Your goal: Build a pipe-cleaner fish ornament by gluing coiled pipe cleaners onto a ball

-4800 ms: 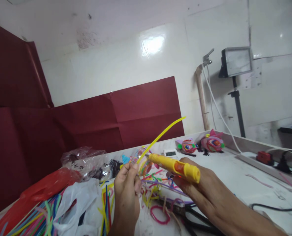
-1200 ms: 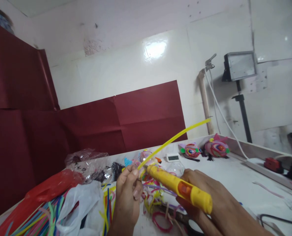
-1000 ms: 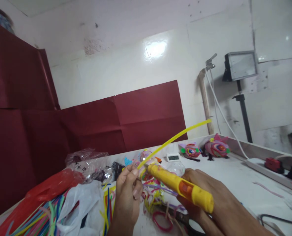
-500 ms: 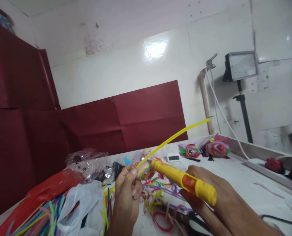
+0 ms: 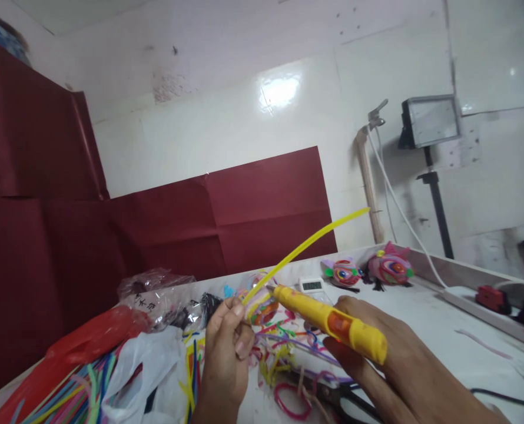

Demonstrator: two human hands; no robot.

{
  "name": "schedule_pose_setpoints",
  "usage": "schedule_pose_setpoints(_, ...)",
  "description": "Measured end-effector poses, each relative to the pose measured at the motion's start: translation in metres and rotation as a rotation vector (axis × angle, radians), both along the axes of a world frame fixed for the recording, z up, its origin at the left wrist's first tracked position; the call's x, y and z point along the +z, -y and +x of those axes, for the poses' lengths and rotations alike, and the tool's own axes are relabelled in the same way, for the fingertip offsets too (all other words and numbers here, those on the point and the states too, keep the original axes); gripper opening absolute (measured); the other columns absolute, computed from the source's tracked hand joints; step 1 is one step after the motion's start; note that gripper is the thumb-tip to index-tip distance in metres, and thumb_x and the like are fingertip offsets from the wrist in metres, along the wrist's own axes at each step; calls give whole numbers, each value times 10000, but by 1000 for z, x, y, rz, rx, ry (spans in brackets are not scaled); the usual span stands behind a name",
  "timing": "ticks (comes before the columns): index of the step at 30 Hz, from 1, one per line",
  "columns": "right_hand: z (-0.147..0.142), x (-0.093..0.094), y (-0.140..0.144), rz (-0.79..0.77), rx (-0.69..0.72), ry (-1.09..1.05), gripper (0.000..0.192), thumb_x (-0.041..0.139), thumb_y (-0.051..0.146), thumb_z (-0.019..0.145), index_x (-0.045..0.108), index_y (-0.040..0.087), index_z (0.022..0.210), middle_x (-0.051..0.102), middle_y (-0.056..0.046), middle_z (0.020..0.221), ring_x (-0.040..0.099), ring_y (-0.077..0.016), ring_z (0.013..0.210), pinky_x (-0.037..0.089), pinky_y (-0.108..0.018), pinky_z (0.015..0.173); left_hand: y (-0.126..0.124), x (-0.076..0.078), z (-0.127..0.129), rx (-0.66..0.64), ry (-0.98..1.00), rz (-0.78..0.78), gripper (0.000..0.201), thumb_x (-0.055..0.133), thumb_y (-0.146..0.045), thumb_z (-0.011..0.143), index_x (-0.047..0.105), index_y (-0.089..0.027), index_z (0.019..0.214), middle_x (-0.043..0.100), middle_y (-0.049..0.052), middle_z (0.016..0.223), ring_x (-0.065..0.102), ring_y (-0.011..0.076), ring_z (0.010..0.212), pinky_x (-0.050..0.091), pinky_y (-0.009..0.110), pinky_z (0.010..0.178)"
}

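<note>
My left hand [image 5: 226,347], fingers pinched closed, grips one end of a thin yellow strip [image 5: 308,241], which arcs up and to the right. My right hand [image 5: 377,353] is closed around a soldering iron [image 5: 328,321] with a yellow handle and an orange window. Its metal tip is close to the strip, just right of my left fingers; whether they touch I cannot tell. Behind the fingertips sits a partly hidden multicoloured strip-wound piece [image 5: 264,312]. Whether my left hand also holds that piece is unclear.
Scissors [image 5: 354,403] and coloured scraps [image 5: 279,359] lie below the hands. Two fish-like figures [image 5: 344,272] stand behind, near a small digital timer [image 5: 311,285]. Colourful strips [image 5: 74,394], a white bag [image 5: 141,368] and a red bag [image 5: 98,333] are left; a power strip [image 5: 460,296] is right.
The yellow strip's far end has dipped slightly and shifted left. Both hands keep nearly the same place and hold.
</note>
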State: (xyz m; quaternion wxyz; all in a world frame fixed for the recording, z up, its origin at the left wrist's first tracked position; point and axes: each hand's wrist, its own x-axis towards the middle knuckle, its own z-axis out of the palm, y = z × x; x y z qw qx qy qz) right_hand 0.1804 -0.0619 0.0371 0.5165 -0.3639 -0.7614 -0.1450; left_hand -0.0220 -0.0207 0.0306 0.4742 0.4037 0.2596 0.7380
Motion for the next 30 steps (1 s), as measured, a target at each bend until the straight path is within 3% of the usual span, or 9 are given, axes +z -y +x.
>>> schedule_pose_setpoints(3,1,0,-2,-18,68,38,238,373,265,874,565,259,734,657,-32,691,638,-207,600,525,-312,508,0,1,0,-8,9,2,306,775,-276,610,501,-149,657,413,-105,540,244,-31,341,203,100,328)
schedule_pose_setpoints(12,3,-3,-1,-56,74,-8,211,380,271,889,549,246,766,651,-33,746,655,-209,675,529,-305,562,-1,1,-2,-19,47,2,325,791,-254,593,493,-145,661,420,-107,560,266,-38,336,206,99,324)
schedule_pose_setpoints(23,7,-9,-14,-290,106,-44,97,430,310,908,489,237,884,616,-20,814,635,-191,718,503,-270,548,-2,4,-7,-81,216,-33,307,809,-217,552,525,-139,637,434,-111,467,262,-30,294,208,98,290)
schedule_pose_setpoints(30,7,-7,-18,-551,116,-31,96,442,316,889,410,238,933,559,-2,822,549,-174,668,433,-297,592,0,12,-5,-104,327,-56,225,708,-140,573,489,-144,521,455,-93,406,281,-14,250,213,107,256)
